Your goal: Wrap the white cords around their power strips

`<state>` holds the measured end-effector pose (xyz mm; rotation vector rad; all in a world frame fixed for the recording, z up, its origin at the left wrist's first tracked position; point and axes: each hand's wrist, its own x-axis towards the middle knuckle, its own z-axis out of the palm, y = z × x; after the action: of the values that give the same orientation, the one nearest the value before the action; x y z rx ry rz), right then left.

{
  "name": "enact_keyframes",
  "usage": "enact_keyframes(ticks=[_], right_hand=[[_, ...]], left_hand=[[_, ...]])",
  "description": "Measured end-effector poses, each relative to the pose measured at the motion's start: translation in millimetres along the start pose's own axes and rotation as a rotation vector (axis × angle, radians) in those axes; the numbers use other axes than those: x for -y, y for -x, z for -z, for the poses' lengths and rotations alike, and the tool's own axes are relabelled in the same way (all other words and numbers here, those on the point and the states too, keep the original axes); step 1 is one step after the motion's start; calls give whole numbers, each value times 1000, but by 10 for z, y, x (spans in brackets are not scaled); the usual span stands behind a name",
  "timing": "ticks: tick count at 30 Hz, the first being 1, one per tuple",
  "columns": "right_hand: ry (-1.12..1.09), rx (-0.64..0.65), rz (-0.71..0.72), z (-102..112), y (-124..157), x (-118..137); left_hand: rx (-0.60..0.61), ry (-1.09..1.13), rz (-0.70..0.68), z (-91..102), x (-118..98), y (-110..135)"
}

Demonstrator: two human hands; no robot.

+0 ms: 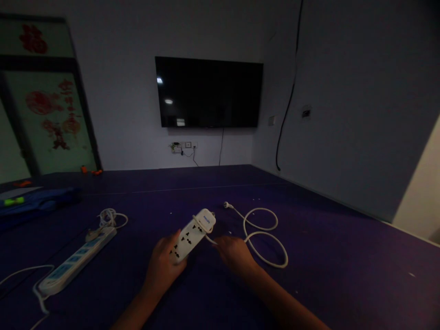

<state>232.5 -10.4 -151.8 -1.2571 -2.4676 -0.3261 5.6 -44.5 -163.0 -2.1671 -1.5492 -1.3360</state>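
- Got the left hand curled around the near end of the white power strip, mid-view, partly covering that end; can't tell if lifted off the purple surface.
- Got the right hand pinching the white cord just beside the strip; can't really see the fingertips, tucked under the knuckles.
- Losing both forearms at the bottom edge.
- Can see cord wrapped around the strip's far end, plus loose loops crowding the right hand, ending in a plug.
- Off left, well apart: spotting a second strip with bunched cord, plus a blurry blue bundle, cut off.
- Further back, showing a dark TV.
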Motion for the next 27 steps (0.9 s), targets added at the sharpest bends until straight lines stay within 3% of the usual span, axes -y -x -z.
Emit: enact_keyframes(ticks=[11, 18, 27], right_hand=[[88, -216, 210, -89, 30, -16], [111, -287, 400, -61, 39, -33], [-16, -273, 380, 107, 111, -98]], left_hand=[[30, -106, -159, 32, 29, -12], [181, -135, -122, 108, 10, -41], [326, -84, -211, 310, 23, -98]])
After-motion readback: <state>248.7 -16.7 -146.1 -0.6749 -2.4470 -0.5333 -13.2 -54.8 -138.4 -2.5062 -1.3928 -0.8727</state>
